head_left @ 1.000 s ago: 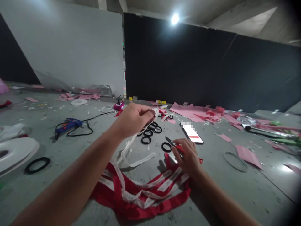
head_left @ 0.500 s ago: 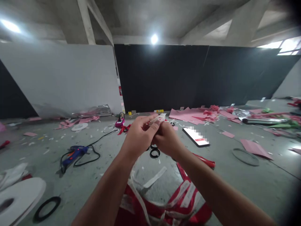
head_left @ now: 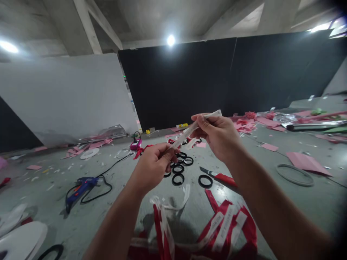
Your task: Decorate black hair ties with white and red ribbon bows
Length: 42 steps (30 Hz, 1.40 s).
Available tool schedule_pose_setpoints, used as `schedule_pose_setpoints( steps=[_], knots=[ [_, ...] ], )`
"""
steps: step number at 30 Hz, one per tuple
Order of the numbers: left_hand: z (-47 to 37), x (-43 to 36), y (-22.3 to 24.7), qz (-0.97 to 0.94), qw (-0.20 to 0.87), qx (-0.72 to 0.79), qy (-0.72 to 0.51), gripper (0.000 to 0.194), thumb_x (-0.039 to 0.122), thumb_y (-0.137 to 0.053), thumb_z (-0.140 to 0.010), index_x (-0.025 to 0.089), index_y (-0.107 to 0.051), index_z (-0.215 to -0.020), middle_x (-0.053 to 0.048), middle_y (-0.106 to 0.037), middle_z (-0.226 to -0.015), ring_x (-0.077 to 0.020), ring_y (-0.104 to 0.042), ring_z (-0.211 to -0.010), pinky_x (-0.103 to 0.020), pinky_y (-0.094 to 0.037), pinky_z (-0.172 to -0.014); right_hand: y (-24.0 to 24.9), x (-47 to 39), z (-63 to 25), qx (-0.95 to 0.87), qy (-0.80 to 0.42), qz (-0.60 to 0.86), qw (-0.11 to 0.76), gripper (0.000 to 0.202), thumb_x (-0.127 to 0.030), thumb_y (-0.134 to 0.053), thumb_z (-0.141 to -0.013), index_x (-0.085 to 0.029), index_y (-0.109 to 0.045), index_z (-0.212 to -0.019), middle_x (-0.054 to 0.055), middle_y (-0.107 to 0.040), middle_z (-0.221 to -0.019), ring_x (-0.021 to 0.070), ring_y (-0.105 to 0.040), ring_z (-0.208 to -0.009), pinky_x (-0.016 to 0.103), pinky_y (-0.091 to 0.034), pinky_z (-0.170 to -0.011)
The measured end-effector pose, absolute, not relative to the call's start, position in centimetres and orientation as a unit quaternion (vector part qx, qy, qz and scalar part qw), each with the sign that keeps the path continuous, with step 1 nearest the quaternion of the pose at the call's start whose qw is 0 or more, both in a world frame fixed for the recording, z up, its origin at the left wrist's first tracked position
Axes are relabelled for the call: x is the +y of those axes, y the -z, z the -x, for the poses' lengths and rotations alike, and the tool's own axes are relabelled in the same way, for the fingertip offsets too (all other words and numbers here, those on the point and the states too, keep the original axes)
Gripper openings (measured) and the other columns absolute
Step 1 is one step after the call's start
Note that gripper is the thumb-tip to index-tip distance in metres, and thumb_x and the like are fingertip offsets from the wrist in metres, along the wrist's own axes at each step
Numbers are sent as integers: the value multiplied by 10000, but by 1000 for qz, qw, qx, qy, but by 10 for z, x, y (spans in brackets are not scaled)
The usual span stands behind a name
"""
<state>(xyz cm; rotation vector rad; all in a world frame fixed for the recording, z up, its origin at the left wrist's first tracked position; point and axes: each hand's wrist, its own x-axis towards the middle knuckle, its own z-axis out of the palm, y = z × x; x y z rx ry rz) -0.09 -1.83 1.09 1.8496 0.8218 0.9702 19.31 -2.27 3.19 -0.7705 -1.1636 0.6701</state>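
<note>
A narrow white strip (head_left: 185,135) with faint marks is stretched on a slant between my two hands. My left hand (head_left: 151,167) pinches its lower end between thumb and fingers. Higher up and to the right, my right hand (head_left: 221,137) pinches the strip near its other end, which sticks out past the fingers. Several black rings (head_left: 178,179) lie on the floor below the hands, some touching. Closest to me is a heap of red ribbon (head_left: 248,227) with printed white strips (head_left: 223,229) on it. A utility knife (head_left: 223,178) with a red handle lies partly behind my right forearm.
A blue glue gun (head_left: 81,191) with its black cord lies on the left, beyond a white spool (head_left: 25,236). Pink paper (head_left: 306,162) and a grey ring (head_left: 295,174) are on the right. Black and white panels (head_left: 179,86) stand at the back.
My hands were close together over a crumpled white piece; now they are apart, the right one up and to the right, with the strip drawn out between them. The phone is now out of sight.
</note>
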Motion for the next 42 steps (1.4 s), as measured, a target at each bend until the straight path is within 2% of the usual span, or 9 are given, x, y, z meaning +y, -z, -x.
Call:
schedule_pose_setpoints(
  steps=[5, 10, 14, 21, 30, 33, 36, 39, 42],
  knots=[
    [7, -16, -12, -718, 446, 361, -394, 329, 480, -551, -894, 167, -654, -893, 58, -408, -562, -47, -300, -420, -186, -194, -391, -41, -28, -203, -493, -278, 339, 751, 225, -395, -734, -789, -180, -701, -848, 8, -672, -702, 127, -663, -554, 276, -557, -535],
    [8, -15, -14, -663, 515, 366, -402, 440, 593, -579, -834, 157, -606, -787, 91, -247, -513, -38, -167, -409, -184, -118, -388, -44, -31, -204, -481, -279, 331, 762, 205, -385, -715, -811, -184, -695, -843, 6, -670, -677, 128, -661, -544, 266, -552, -518],
    [1, -15, -13, -605, 575, 376, -402, 549, 693, -536, -798, 148, -603, -790, 102, -217, -503, -31, -106, -403, -181, -78, -379, -45, -31, -204, -469, -262, 329, 776, 178, -366, -682, -841, -188, -682, -836, 5, -674, -693, 119, -657, -548, 264, -549, -535],
    [-1, -19, -12, -605, 623, 340, -361, 440, 555, -609, -819, 118, -657, -836, 62, -369, -545, -25, -221, -402, -174, -149, -383, -47, -27, -215, -426, -201, 332, 817, 178, -384, -631, -876, -210, -626, -840, -4, -643, -678, 132, -655, -594, 284, -522, -578],
    [3, -14, -7, -663, 584, 347, -314, 279, 411, -621, -840, 139, -648, -783, -3, -541, -639, -110, -518, -553, -253, -412, -571, -56, -27, -233, -313, -215, 291, 878, 97, -269, -539, -927, -218, -563, -848, 5, -625, -740, 139, -667, -723, 289, -489, -657],
    [0, -9, -1, -684, 497, 396, -358, 342, 470, -617, -846, 162, -667, -985, -82, -653, -960, -189, -605, -854, -328, -455, -792, -56, -31, -225, -357, -307, 284, 835, 108, -247, -541, -907, -198, -575, -817, 1, -613, -720, 134, -658, -693, 290, -502, -669],
    [-5, -4, 6, -660, 411, 412, -475, 481, 583, -515, -877, 203, -622, -1151, -98, -618, -1207, -229, -570, -1071, -373, -418, -935, -57, -37, -211, -401, -406, 294, 767, 153, -227, -543, -865, -197, -550, -715, 2, -589, -684, 142, -647, -673, 294, -520, -668],
    [-11, -8, 7, -636, 445, 349, -525, 504, 616, -447, -898, 219, -630, -1148, -83, -617, -1241, -232, -556, -1132, -381, -406, -985, -55, -41, -196, -424, -463, 294, 720, 226, -231, -535, -853, -203, -479, -636, -5, -538, -641, 125, -597, -603, 292, -526, -663],
    [-17, -21, 2, -657, 521, 276, -471, 465, 590, -497, -890, 194, -676, -1056, -85, -689, -1073, -227, -610, -1029, -375, -427, -958, -48, -40, -188, -490, -476, 286, 672, 264, -304, -599, -851, -199, -485, -637, -5, -520, -644, 118, -563, -588, 279, -504, -632]
  ],
)
